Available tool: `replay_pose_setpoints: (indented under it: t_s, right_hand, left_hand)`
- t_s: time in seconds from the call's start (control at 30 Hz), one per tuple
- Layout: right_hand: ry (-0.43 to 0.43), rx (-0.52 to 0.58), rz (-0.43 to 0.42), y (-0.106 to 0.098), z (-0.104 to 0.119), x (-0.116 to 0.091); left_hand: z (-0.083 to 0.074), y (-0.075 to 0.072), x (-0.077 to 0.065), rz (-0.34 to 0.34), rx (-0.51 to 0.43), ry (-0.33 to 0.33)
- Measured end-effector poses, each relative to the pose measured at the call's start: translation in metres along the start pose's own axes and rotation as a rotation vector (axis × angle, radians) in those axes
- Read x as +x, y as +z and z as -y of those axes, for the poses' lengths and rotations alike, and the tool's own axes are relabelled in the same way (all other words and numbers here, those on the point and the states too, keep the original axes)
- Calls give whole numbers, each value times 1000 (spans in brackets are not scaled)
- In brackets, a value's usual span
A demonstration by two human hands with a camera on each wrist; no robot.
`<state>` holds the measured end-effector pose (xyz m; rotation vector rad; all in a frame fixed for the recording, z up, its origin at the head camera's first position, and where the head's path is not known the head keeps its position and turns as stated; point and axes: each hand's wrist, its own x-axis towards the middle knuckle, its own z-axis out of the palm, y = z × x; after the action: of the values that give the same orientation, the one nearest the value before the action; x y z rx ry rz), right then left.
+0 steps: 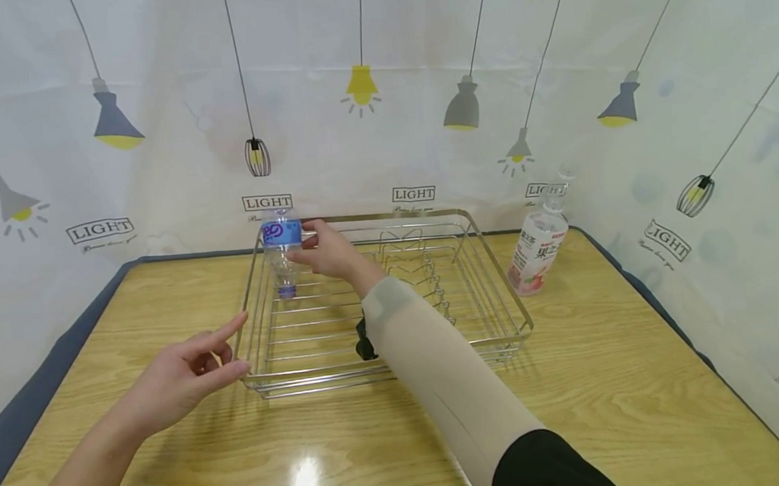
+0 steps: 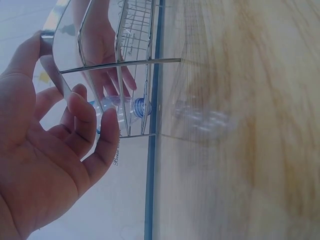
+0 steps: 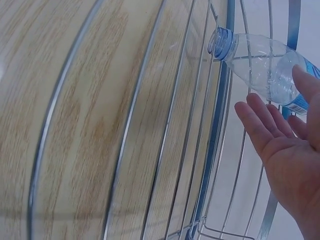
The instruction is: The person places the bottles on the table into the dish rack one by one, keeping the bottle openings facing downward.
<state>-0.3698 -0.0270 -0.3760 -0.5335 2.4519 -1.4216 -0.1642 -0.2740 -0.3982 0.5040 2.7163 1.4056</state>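
Note:
An upside-down clear plastic bottle (image 1: 284,257) with a blue label is at the back left of the wire dish rack (image 1: 344,368), its blue neck end low among the wires. My right hand (image 1: 327,251) holds it by the label end, thumb over the near side; the other fingers reach out straight beside it in the right wrist view. My left hand (image 1: 183,374) is at the rack's left rim near the front corner. Its thumb and forefinger are spread along the rim, and the remaining fingers bend loosely in the left wrist view.
A bottle with a white and pink label (image 1: 538,250) stands on the wooden table (image 1: 620,377) right of the rack. Wavy wire dividers (image 1: 434,281) run down the rack's right half. A curtain printed with lamps (image 1: 327,149) surrounds the table's back and sides.

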Motion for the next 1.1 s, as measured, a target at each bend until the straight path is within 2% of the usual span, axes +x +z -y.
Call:
replay_pose_setpoints:
  t_s: [0.23, 0.43, 0.67, 0.93, 1.1]
  right_hand:
    - [3, 36, -12, -5, 1, -4]
    - [6, 105, -81, -12, 4, -5]
    - [-37, 201, -144, -28, 17, -5]
    - [-129, 338, -168, -55, 45, -19]
    - [-222, 387, -148, -78, 68, -39]
  left_hand:
    - [0, 1, 1, 2, 2, 0]
    - [1, 2, 2, -8, 15, 14]
    - [2, 5, 2, -15, 14, 13]
    - [1, 4, 2, -11, 22, 13]
    - [1, 3, 2, -6, 36, -10]
